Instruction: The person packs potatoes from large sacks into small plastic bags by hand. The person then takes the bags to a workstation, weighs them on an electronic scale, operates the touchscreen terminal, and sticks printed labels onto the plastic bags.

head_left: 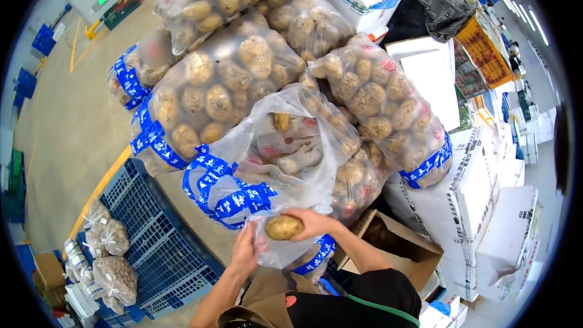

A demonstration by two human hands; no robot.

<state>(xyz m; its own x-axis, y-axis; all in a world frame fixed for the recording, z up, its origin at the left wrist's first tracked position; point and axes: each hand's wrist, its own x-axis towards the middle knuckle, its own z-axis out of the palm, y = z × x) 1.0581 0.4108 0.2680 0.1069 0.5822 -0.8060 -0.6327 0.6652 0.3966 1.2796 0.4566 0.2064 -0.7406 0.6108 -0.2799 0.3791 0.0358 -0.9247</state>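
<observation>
My right hand [314, 223] grips a single brown potato [283, 228] by its right side. Below and behind the potato hangs a thin clear plastic bag [280, 254]; its left edge is in the closed fingers of my left hand [244, 250]. Just beyond my hands lies a large opened potato sack [325, 164] of clear plastic, its mouth gaping, with blue printed tape [234, 197] around its left side. A few potatoes [281, 123] show inside it. Whether anything sits in the small bag is hard to see.
Full potato sacks [209, 94] are heaped beyond, another sack [388, 100] to the right. An open cardboard box [404, 252] stands near my right arm, beside stacked white foam boxes [452, 206]. At left, a blue plastic pallet [161, 237] lies by small filled bags [115, 276].
</observation>
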